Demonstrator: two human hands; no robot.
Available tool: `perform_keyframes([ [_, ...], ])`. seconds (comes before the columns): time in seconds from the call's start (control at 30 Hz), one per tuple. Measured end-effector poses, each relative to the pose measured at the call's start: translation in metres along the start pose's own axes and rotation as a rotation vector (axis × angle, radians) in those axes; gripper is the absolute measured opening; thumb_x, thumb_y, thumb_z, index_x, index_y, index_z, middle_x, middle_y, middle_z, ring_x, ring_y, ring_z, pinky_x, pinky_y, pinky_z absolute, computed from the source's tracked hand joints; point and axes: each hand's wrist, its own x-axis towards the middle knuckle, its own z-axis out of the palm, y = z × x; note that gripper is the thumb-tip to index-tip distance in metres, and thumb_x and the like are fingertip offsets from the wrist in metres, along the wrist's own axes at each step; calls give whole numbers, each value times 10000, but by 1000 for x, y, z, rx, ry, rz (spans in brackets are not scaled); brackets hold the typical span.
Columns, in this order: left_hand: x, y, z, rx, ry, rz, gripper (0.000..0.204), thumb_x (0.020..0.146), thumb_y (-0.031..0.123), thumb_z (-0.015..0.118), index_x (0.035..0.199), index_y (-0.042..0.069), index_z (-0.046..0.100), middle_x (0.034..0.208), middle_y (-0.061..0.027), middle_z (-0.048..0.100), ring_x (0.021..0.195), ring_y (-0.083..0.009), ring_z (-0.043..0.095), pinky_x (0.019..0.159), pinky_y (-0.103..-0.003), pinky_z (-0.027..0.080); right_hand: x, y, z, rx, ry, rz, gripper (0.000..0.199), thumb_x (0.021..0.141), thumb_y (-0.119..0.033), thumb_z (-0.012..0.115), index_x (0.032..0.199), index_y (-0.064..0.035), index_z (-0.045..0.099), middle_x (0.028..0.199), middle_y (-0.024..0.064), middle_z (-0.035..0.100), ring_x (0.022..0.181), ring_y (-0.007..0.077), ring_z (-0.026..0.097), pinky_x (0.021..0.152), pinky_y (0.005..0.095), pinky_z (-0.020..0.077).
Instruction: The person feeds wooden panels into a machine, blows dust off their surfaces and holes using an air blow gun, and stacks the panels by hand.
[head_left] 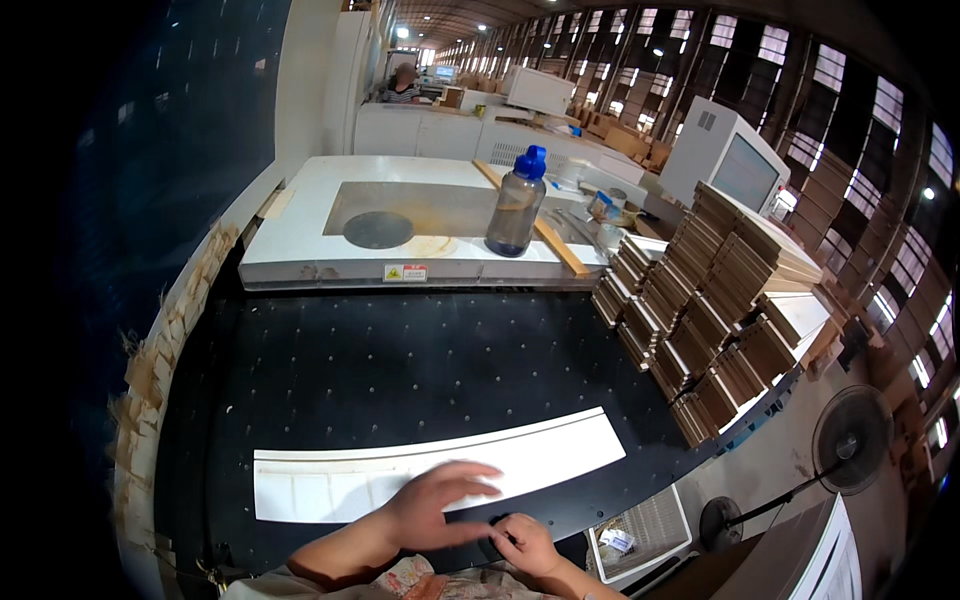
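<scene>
Your left hand (435, 508) hangs over the near edge of the white board (560, 450), its grip spread wide: the fingers reach out to the right, the thumb lies well below them, and nothing sits in the gap. Whether any finger touches the board, I can't tell; the hand hides part of its near edge. Your right hand (528, 545) is just beside the left thumb, near your body, its grip drawn in with the fingers curled. A small dark thing (491, 549) shows at those fingers, partly hidden, and I can't tell whether you pinch it or only have it behind them.

The board lies flat across the near part of the black, studded bench (430, 350) in front of you, gently curved, with a groove along its far edge and its right end farther from you than its left. On the right of the bench stands a tall stack (700, 300) of boards, well apart from both hands. Beyond the bench, a bottle (513, 215) with a blue cap stands upright on a white machine top (290, 220), beside a wooden strip (560, 247). A white crate (684, 517) sits low to your right, with a fan (850, 445) past it.
</scene>
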Motion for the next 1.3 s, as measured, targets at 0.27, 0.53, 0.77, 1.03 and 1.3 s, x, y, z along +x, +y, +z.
perform_keyframes([
  [0.27, 26, 101, 8, -701, -232, 502, 225, 841, 187, 676, 900, -27, 644, 950, -161, 603, 813, -282, 588, 719, -387, 465, 0, -6, -1, 45, 26, -20, 59, 781, -98, 618, 767, -44, 598, 715, 117, 576, 688, 327, 572, 618, 394, 461],
  [0.53, 20, 99, 39, -1374, -478, 13, 258, 822, 222, 702, 933, -3, 641, 987, -120, 579, 869, -241, 554, 775, -358, 422, 1, -12, -7, 47, -9, -13, 54, 779, -76, 615, 800, -34, 589, 761, 125, 585, 737, 332, 568, 644, 401, 461],
  [0.77, 29, 98, 42, -1411, -563, 32, 236, 833, 219, 691, 914, 4, 636, 974, -113, 577, 866, -239, 548, 779, -352, 417, 2, -8, -8, 59, 2, -51, 64, 768, -54, 629, 795, -22, 581, 742, 129, 575, 716, 332, 564, 618, 399, 454],
  [1.03, 34, 94, 43, -1419, -597, 50, 267, 828, 256, 703, 843, 1, 624, 895, -109, 589, 786, -230, 549, 709, -341, 425, 1, -11, -8, 49, 19, -38, 63, 765, -35, 633, 794, -16, 581, 739, 129, 573, 706, 327, 562, 611, 394, 453],
  [1.3, 33, 101, 43, -1434, -513, -56, 243, 854, 240, 670, 810, 10, 608, 866, -107, 590, 768, -229, 545, 705, -339, 422, 1, -12, -9, 60, 32, -40, 73, 757, -24, 642, 783, -10, 576, 736, 132, 571, 697, 326, 556, 603, 391, 447],
])
